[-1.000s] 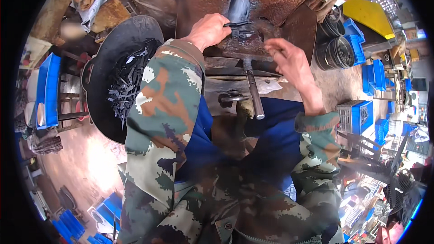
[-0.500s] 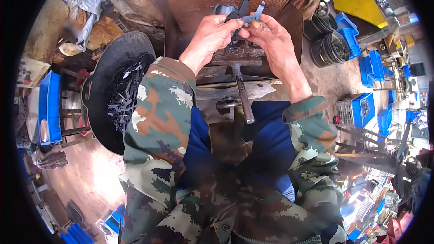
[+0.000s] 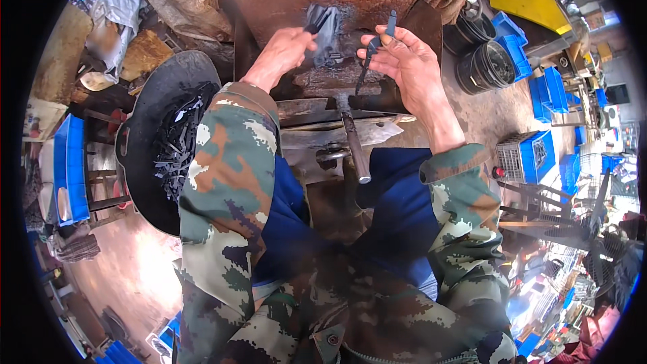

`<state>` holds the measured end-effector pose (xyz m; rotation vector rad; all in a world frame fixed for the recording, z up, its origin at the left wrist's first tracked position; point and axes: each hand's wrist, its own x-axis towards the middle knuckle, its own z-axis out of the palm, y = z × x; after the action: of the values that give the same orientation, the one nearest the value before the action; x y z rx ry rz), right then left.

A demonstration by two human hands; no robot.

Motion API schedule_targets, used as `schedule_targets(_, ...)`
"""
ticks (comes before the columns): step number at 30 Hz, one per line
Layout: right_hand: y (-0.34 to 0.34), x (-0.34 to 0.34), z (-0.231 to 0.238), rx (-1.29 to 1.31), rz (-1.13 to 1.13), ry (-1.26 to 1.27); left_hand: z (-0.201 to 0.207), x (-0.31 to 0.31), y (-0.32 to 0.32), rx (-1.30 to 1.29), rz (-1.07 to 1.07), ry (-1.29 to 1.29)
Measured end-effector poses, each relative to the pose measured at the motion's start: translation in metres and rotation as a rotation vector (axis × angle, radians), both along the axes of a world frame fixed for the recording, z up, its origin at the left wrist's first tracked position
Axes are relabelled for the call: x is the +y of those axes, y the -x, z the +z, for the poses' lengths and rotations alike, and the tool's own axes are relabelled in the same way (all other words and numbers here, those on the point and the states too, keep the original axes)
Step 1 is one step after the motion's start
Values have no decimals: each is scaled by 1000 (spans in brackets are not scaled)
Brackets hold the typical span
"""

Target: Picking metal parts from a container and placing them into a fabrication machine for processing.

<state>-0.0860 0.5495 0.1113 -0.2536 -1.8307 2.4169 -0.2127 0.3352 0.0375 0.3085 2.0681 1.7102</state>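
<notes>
My left hand (image 3: 284, 52) is closed on a dark, narrow metal piece (image 3: 315, 25), most of it hidden by the fingers. It is beside a shiny grey patch (image 3: 328, 34) on the rusty brown machine. To the right, raised over the machine's front, my right hand (image 3: 414, 64) pinches a long dark metal blade-like piece (image 3: 391, 23) between thumb and fingers. One end points up past the fingertips and the thin tip slants down below them. The two hands are apart.
A black tub (image 3: 172, 71) of loose dark metal pieces (image 3: 178, 141) stands at my left. A metal rod (image 3: 354, 141) juts toward me between my knees. Black buckets (image 3: 485, 67), blue bins (image 3: 549, 94) and a grey crate (image 3: 515, 162) are on the right.
My hands have moved apart, the left one leftward with its dark piece. The right hand's piece now stands nearly upright, slanting downward. Before, both pieces were together between the hands.
</notes>
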Motion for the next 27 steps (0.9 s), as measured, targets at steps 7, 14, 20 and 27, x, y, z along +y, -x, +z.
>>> schedule_targets(7, -12, 7, 1, -51, 39, 21, -16, 1, 2, 280, -213, 309)
schedule_targets(14, -22, 17, 1, -89, 45, 23, -15, -6, 2, 396, -292, 374)
schedule_targets(20, -24, 14, 4, -155, 61, 13, -19, -4, 3, 474, -317, 314)
schedule_targets(27, -30, 15, -2, -160, 81, -41, -9, -11, -3, 431, -335, 307)
